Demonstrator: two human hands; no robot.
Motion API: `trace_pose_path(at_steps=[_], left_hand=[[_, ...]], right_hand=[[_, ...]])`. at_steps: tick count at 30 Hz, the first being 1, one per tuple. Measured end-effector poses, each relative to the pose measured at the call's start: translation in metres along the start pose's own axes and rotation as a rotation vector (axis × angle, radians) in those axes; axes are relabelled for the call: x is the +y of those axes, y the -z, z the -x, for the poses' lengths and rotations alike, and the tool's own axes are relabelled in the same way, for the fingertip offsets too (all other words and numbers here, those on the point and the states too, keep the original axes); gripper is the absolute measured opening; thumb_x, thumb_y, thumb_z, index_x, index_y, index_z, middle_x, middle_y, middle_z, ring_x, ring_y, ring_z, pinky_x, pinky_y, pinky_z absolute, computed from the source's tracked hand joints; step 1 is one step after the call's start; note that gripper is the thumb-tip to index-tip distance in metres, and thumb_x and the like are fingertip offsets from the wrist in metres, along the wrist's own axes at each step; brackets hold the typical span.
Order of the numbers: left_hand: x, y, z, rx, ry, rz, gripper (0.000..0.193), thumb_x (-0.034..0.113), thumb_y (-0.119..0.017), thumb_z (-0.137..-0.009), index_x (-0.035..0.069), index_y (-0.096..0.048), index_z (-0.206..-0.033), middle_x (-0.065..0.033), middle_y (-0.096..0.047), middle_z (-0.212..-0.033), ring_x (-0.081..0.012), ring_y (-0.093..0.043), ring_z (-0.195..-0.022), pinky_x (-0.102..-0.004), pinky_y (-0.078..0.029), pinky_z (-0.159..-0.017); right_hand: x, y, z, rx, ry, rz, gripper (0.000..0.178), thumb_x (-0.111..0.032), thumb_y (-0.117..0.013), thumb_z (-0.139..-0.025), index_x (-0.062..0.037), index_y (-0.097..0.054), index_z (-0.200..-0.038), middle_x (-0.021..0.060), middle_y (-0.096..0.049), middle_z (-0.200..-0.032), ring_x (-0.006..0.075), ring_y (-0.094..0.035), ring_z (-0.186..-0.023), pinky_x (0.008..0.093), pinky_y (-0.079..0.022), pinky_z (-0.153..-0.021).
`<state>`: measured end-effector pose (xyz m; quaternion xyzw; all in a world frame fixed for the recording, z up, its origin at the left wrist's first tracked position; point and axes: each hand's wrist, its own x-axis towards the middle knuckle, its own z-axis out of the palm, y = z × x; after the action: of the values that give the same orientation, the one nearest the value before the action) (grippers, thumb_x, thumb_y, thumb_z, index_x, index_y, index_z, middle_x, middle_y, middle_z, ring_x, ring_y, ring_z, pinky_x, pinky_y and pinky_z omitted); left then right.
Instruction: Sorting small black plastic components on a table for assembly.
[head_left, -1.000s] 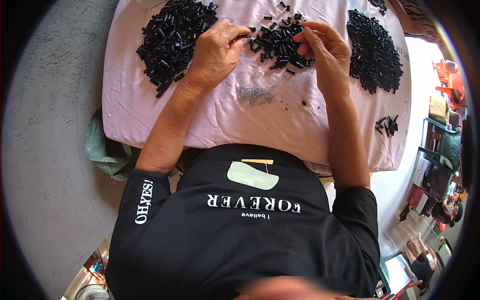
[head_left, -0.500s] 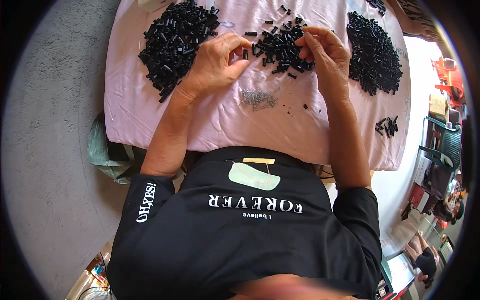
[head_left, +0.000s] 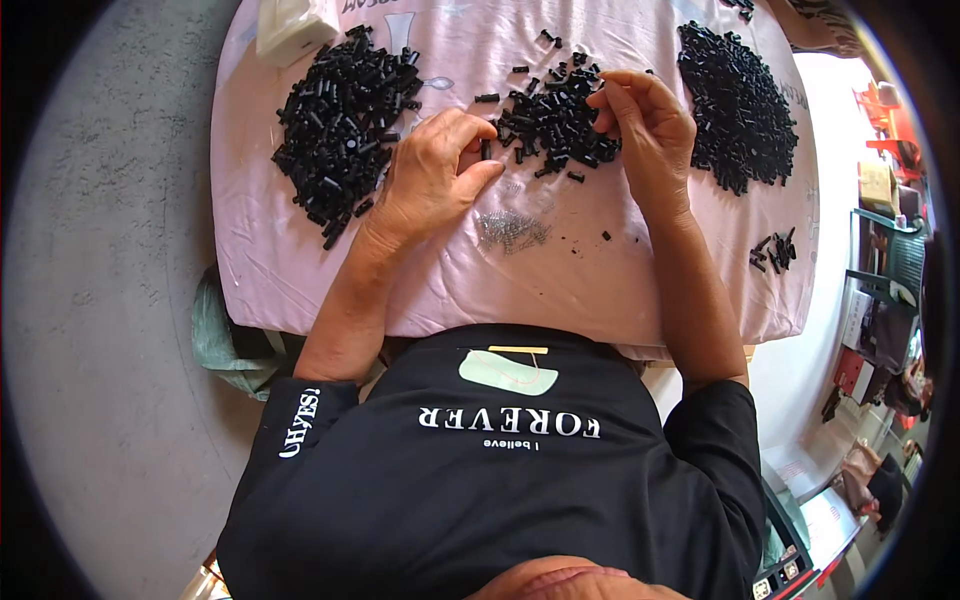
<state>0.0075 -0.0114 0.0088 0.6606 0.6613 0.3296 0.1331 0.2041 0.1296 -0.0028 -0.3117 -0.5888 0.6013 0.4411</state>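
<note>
Between the thumb and forefinger of my left hand (head_left: 432,175) stands a small black cylinder (head_left: 486,149), held upright. My right hand (head_left: 655,130) is closed in a pinch at the right side of the middle pile of black parts (head_left: 560,120); whatever its fingertips hold is too small or hidden to make out. Just below the middle pile lies a patch of tiny metal springs (head_left: 513,231). Left of my left hand is a heap of larger black cylinders (head_left: 335,135). To the right of my right hand spreads a dense heap of small black pieces (head_left: 740,110).
A pink cloth (head_left: 450,290) covers the table. At the far left stands a white box (head_left: 295,28). A few black pieces (head_left: 773,252) lie near the right edge. Beside the table's left side hangs a green bag (head_left: 228,345). Another person (head_left: 880,490) is at the lower right.
The view has shifted, so the table appears lower and more of the white box shows. Both hands keep nearly the same pose, the left still gripping the black cylinder.
</note>
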Motion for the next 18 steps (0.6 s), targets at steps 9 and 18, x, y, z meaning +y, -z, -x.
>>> trace_pose_path(at_steps=[9,18], left_hand=[[-0.0026,0.0002,0.0009,0.028,0.0,0.058,0.03,0.005,-0.08,-0.077,0.002,-0.065,-0.103,-0.0071,-0.06,-0.088,-0.0156,-0.061,-0.07,-0.0286,-0.052,-0.065],[0.0011,0.0052,-0.0011,0.157,-0.006,0.089,0.028,0.005,-0.079,-0.079,0.001,-0.063,-0.102,-0.0098,-0.065,-0.091,-0.0198,-0.066,-0.077,-0.0307,-0.056,-0.071]], right_hand=[[-0.0022,0.0021,-0.0036,0.065,0.129,-0.015,0.011,-0.001,-0.061,-0.098,0.0,-0.067,-0.107,0.0059,-0.07,-0.085,0.0063,-0.06,-0.066,0.0188,-0.05,-0.062],[0.0019,0.0012,-0.0003,0.068,0.167,-0.038,0.013,-0.006,-0.061,-0.1,-0.002,-0.069,-0.11,0.0055,-0.073,-0.089,0.0053,-0.061,-0.069,0.0188,-0.049,-0.063]])
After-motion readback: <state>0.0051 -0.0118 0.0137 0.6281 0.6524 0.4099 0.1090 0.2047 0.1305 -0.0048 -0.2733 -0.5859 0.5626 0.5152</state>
